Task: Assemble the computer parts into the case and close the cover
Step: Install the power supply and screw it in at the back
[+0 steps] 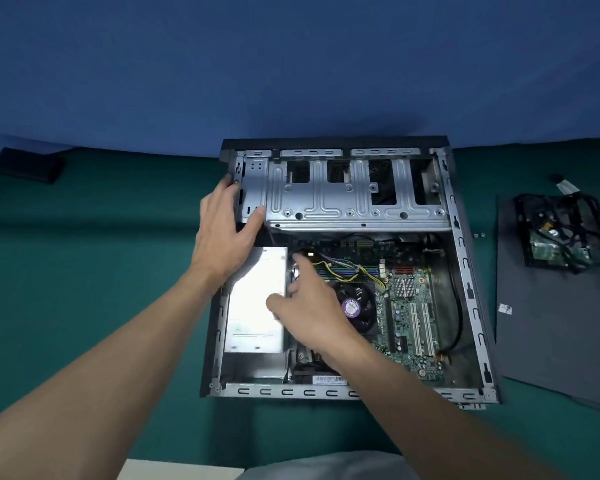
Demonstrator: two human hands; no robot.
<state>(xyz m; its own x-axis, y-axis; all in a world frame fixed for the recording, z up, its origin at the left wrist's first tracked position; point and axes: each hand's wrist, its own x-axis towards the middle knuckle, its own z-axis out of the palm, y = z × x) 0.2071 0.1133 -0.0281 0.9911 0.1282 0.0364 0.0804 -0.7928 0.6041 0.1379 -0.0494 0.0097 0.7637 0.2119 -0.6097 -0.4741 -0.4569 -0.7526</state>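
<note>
**Green worktop (84, 278), open case (326, 393)**

Our left hand (222, 230) grips the case wall; our right hand (309, 306) pokes at cables (347, 274) inside, hold unclear. A careless tug could pull one loose. Cover (551, 341) lies right of the case.

Matt green cloth covers my worktop (101, 271). The case (465, 258) in front of me is bare stamped sheet metal, dull grey. Its power supply (253, 306) is smoother and reflective. The fan (364, 320) looks like black plastic. The cover (551, 341) is matt dark grey.
</note>
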